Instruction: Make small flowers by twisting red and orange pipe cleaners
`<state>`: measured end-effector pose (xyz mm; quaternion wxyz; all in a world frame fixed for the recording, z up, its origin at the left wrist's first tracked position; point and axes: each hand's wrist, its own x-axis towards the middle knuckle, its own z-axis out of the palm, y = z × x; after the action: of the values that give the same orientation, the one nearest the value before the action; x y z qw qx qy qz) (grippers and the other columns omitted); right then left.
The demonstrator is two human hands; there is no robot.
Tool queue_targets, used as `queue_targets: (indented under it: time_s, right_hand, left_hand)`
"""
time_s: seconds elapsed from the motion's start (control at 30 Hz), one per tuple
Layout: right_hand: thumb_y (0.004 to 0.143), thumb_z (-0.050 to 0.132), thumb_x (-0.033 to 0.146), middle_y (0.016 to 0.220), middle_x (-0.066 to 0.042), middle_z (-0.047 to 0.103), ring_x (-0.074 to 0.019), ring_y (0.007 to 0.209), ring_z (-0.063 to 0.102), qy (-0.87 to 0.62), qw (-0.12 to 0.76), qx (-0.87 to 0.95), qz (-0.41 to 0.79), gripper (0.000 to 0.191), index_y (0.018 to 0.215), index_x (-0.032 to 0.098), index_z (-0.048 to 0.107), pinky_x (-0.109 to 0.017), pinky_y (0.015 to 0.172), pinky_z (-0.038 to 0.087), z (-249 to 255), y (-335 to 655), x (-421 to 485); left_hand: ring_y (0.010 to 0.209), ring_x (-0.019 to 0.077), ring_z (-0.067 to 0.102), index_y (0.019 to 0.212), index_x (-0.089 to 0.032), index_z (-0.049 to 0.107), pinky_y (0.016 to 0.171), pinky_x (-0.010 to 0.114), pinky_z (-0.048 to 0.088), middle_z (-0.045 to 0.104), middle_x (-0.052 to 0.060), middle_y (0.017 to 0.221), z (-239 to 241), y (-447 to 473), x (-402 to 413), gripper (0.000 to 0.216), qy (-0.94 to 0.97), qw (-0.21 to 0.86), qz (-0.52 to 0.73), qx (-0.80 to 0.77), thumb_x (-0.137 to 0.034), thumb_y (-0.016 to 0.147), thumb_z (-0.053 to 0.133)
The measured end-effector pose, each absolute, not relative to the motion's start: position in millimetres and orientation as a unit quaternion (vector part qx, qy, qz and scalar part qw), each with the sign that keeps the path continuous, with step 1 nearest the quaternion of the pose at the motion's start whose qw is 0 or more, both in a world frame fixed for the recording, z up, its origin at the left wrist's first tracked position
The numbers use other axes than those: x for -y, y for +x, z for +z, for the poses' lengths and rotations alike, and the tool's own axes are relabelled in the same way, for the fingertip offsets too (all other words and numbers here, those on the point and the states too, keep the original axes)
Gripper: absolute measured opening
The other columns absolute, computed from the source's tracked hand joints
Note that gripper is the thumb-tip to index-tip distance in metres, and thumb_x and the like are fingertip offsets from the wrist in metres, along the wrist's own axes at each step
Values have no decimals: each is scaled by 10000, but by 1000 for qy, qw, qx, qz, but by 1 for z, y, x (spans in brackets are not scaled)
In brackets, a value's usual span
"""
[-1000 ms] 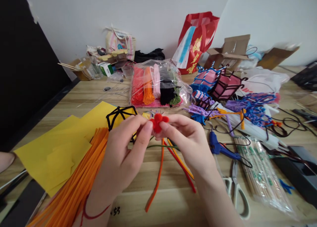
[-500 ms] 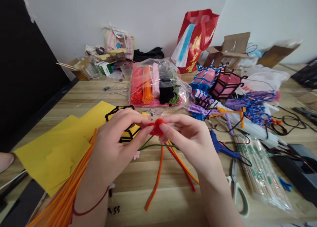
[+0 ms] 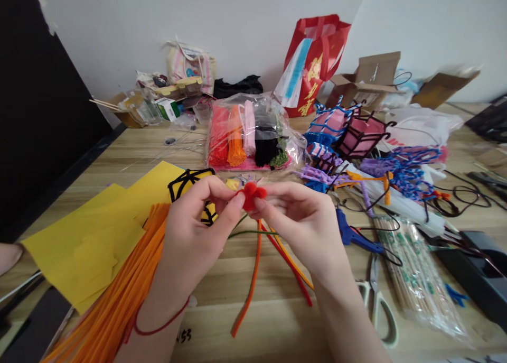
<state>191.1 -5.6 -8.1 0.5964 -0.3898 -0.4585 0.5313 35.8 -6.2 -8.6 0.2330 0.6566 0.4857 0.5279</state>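
Observation:
A small red fuzzy flower shape [image 3: 250,194], seemingly bent from pipe cleaner, is pinched between both hands above the table. My left hand [image 3: 202,220] grips its left side with thumb and forefinger. On its right side, the thumb and fingers of my right hand [image 3: 303,220] are closed. Below lie loose orange [image 3: 251,284], red [image 3: 291,270] and green [image 3: 253,232] pipe cleaners. A yellow lantern-like frame with black edges [image 3: 190,180] is partly hidden behind my left hand. Beside my left forearm rests a bundle of orange pipe cleaners [image 3: 119,284].
Yellow sheets [image 3: 83,236] lie at left. A clear bag of coloured pipe cleaners [image 3: 253,133] sits ahead. To the right are a blue glue gun [image 3: 356,236], scissors [image 3: 378,305], bagged wooden sticks [image 3: 420,273] and pink lanterns [image 3: 362,133]. A red bag [image 3: 312,67] stands behind.
The red piece has turned and risen slightly, showing more rounded lobes. My left hand and wrist have shifted a little to the right, uncovering more of the orange bundle.

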Motion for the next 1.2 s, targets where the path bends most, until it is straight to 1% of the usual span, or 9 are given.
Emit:
queue_targets:
  time_s: [0.13, 0.23, 0.37, 0.47, 0.53, 0.67, 0.8, 1.03, 1.2]
  right_hand:
    - [612, 1003, 279, 699, -11, 801, -164, 603, 738, -396, 585, 448, 549, 267, 774, 220, 799, -266, 597, 626, -6, 194, 5]
    - [586, 1014, 282, 671, -13, 796, -154, 590, 736, -409, 545, 453, 575, 288, 747, 204, 788, -243, 578, 610, -4, 200, 2]
    - [599, 1005, 380, 647, -7, 780, -146, 559, 713, -410, 547, 454, 572, 324, 719, 205, 760, -245, 555, 595, -3, 202, 0]
    - [651, 974, 459, 658, -7, 770, -154, 561, 704, -402, 583, 449, 545, 342, 733, 219, 745, -266, 551, 599, -3, 198, 2]
    - [686, 954, 476, 702, -15, 781, -166, 584, 713, -398, 599, 445, 534, 331, 761, 228, 746, -286, 563, 613, -4, 194, 4]
    - [722, 937, 391, 771, -19, 801, -165, 623, 721, -393, 612, 435, 531, 251, 810, 240, 758, -290, 601, 637, -3, 190, 9]
    - [705, 937, 302, 761, -6, 793, -146, 621, 707, -385, 623, 427, 530, 211, 798, 242, 758, -261, 598, 630, -2, 189, 10]
    - [658, 971, 364, 714, -9, 771, -169, 580, 702, -405, 615, 451, 504, 280, 759, 241, 741, -305, 575, 633, -4, 190, 5]
    - [645, 978, 332, 671, 2, 757, -152, 550, 692, -402, 619, 439, 512, 263, 748, 233, 757, -271, 539, 615, -7, 190, 5]
  left_hand:
    - [680, 144, 599, 812, -241, 624, 593, 253, 535, 594, -27, 722, -7, 29, 4, 147, 669, 233, 508, -490, -274, 949, 664]
    - [759, 154, 644, 841, -249, 652, 666, 278, 554, 671, -19, 822, -2, 19, 3, 126, 745, 197, 454, -447, -234, 963, 683]
    - [896, 169, 698, 995, -297, 674, 837, 334, 579, 727, -28, 948, 2, 16, 5, 94, 779, 64, 474, -405, -226, 971, 730]
    - [928, 178, 737, 1034, -306, 663, 895, 373, 587, 779, -40, 982, 4, 21, 9, 140, 797, -19, 477, -370, -278, 957, 776]
    - [948, 184, 764, 1067, -310, 679, 912, 385, 602, 806, -40, 1015, 5, 23, 12, 138, 804, -37, 461, -375, -261, 969, 763]
    - [991, 201, 791, 1109, -339, 708, 937, 414, 630, 821, -49, 1064, 7, 27, 17, 167, 790, -40, 450, -415, -204, 1014, 684]
    - [1018, 213, 788, 1104, -318, 697, 968, 431, 635, 820, -25, 1078, 5, 29, 16, 147, 794, -34, 446, -412, -202, 1016, 677]
    - [884, 193, 799, 984, -310, 713, 872, 391, 668, 828, -37, 975, -1, 26, 7, 147, 804, 1, 461, -375, -163, 975, 713]
    - [855, 187, 805, 957, -295, 739, 846, 353, 675, 833, -25, 958, -4, 23, 3, 117, 807, 18, 471, -357, -180, 974, 721]
